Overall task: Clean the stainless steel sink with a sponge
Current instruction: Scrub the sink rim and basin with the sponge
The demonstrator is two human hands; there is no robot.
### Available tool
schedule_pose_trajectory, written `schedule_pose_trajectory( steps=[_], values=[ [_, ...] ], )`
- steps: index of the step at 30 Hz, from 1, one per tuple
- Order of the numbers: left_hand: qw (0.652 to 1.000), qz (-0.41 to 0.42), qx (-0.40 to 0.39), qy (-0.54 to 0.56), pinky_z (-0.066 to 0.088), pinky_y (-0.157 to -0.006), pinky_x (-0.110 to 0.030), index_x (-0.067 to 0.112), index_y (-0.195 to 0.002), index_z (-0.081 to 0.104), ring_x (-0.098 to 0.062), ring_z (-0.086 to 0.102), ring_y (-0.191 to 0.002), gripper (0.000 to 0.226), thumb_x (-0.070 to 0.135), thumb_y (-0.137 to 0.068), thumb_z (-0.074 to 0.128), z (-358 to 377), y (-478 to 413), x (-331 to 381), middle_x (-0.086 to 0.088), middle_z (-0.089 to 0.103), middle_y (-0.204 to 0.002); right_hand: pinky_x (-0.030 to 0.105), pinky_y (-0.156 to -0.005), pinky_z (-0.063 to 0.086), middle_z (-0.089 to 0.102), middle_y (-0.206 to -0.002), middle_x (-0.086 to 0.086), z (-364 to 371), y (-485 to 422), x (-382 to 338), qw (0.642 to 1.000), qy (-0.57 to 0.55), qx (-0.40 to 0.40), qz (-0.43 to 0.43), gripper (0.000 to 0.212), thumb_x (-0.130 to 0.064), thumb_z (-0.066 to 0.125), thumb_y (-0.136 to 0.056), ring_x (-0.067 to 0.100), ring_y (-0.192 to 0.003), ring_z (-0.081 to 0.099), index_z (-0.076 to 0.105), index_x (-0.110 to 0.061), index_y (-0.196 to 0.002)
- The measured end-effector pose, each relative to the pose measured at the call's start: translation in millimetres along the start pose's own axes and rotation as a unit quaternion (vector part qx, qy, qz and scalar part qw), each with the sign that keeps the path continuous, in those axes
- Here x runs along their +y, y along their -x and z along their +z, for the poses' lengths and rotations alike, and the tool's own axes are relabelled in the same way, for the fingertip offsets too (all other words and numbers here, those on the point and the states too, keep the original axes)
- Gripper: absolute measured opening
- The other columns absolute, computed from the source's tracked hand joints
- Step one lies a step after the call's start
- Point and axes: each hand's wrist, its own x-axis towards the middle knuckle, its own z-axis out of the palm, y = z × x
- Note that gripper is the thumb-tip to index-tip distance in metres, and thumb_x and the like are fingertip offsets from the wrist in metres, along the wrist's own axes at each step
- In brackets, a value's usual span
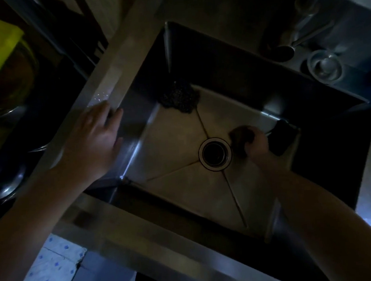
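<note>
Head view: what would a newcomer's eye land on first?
The right hand grips a dark sponge on the sink floor beside the drain. The left hand rests on the left rim, and a dark scouring pad sits in the far corner.

So the square stainless steel sink (pixel 115 63) has that brushed, satin metal finish with soft streaky glare on its walls, and the round metal drain (pixel 215 154) has a shinier rim. The black scouring pad (pixel 178 98) in the corner looks wiry and rough, the dark sponge (pixel 239 141) matt, and the white blue-dotted cloth (pixel 48 273) soft and matt.
</note>
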Motion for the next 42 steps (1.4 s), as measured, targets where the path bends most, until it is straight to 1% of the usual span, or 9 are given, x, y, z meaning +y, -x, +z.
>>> schedule_pose_trajectory(
  steps=[7,11,15,22,25,28,30,35,42],
  values=[
    [1.0,-0.001,-0.009,0.014,0.026,-0.11,-0.049,0.002,-0.138,0.04,-0.04,0.036,-0.132,0.062,0.011,-0.081,0.063,-2.7,-0.6,-0.8,-0.026,0.037,-0.144,0.009,-0.09,0.032,0.06,-0.126,0.017,39.3,-20.8,-54.3,0.997,0.009,-0.057,-0.055,0.04,0.008,0.052,-0.082,0.03,-0.119,0.054,0.06,0.0,-0.121],
    [1.0,0.001,-0.015,0.018,0.025,-0.111,-0.049,0.002,-0.138,0.04,-0.039,0.037,-0.133,0.061,0.012,-0.083,0.062,-6.1,-3.3,-1.9,-0.026,0.038,-0.143,0.024,-0.111,0.029,0.044,-0.145,0.012,65.4,-8.1,-59.8,0.972,0.133,-0.166,-0.102,0.051,0.004,0.052,-0.085,0.027,-0.133,0.042,0.052,-0.01,-0.134],
    [1.0,0.0,-0.021,0.013,0.023,-0.112,-0.047,0.002,-0.138,0.041,-0.037,0.036,-0.133,0.058,0.014,-0.084,0.059,-10.0,-2.0,-0.2,-0.025,0.038,-0.144,0.023,-0.112,0.027,0.043,-0.146,0.011,60.5,2.6,-45.8,0.953,0.178,-0.212,-0.122,0.053,0.006,0.055,-0.082,0.025,-0.135,0.041,0.053,-0.011,-0.133],
    [1.0,0.004,-0.022,0.004,0.019,-0.112,-0.041,0.007,-0.142,0.035,-0.032,0.031,-0.136,0.058,0.019,-0.088,0.055,-12.4,-2.6,-0.9,-0.021,0.032,-0.149,0.012,-0.091,0.042,0.059,-0.125,0.025,37.5,-17.4,-38.8,0.993,-0.036,-0.11,0.013,0.04,0.014,0.057,-0.081,0.034,-0.118,0.056,0.061,0.005,-0.12],
    [0.999,0.003,-0.034,-0.008,0.016,-0.114,-0.039,0.012,-0.146,0.025,-0.029,0.024,-0.14,0.06,0.029,-0.092,0.046,-7.2,-4.9,-2.7,-0.017,0.023,-0.153,0.026,-0.094,0.042,0.057,-0.128,0.024,29.3,-46.4,-48.3,0.986,-0.12,-0.038,0.105,0.041,0.013,0.055,-0.083,0.034,-0.12,0.054,0.056,0.005,-0.123],
    [0.999,0.001,-0.038,-0.009,0.017,-0.114,-0.039,0.009,-0.144,0.028,-0.031,0.025,-0.14,0.06,0.027,-0.091,0.049,-3.5,-5.8,-3.9,-0.02,0.025,-0.152,0.035,-0.099,0.043,0.053,-0.133,0.024,31.4,-71.9,-62.7,0.981,-0.146,-0.075,0.103,0.046,0.013,0.049,-0.085,0.036,-0.124,0.05,0.053,-0.001,-0.129],
    [0.999,0.001,-0.036,-0.006,0.017,-0.115,-0.039,0.007,-0.142,0.031,-0.032,0.027,-0.139,0.06,0.023,-0.089,0.053,-2.1,-5.8,-3.6,-0.021,0.028,-0.15,0.032,-0.093,0.045,0.054,-0.133,0.019,37.9,-82.1,-76.7,0.986,-0.105,-0.111,0.071,0.047,0.007,0.049,-0.086,0.034,-0.123,0.052,0.054,-0.009,-0.13],
    [0.999,0.0,-0.034,-0.001,0.015,-0.115,-0.037,0.008,-0.144,0.027,-0.031,0.025,-0.139,0.062,0.025,-0.089,0.052,0.3,-7.7,-3.0,-0.02,0.027,-0.15,0.03,-0.102,0.039,0.051,-0.135,0.019,75.8,-60.7,-101.7,0.983,0.017,-0.177,-0.039,0.047,0.005,0.049,-0.085,0.033,-0.126,0.047,0.055,-0.007,-0.129],
    [0.999,-0.012,-0.024,0.022,0.019,-0.114,-0.038,0.009,-0.141,0.034,-0.032,0.028,-0.138,0.06,0.019,-0.087,0.057,-4.3,-5.4,0.8,-0.021,0.029,-0.15,0.029,-0.114,0.028,0.038,-0.15,0.007,74.5,0.6,-58.9,0.926,0.221,-0.254,-0.171,0.055,0.007,0.051,-0.081,0.027,-0.136,0.038,0.053,-0.014,-0.133]
  ],
)
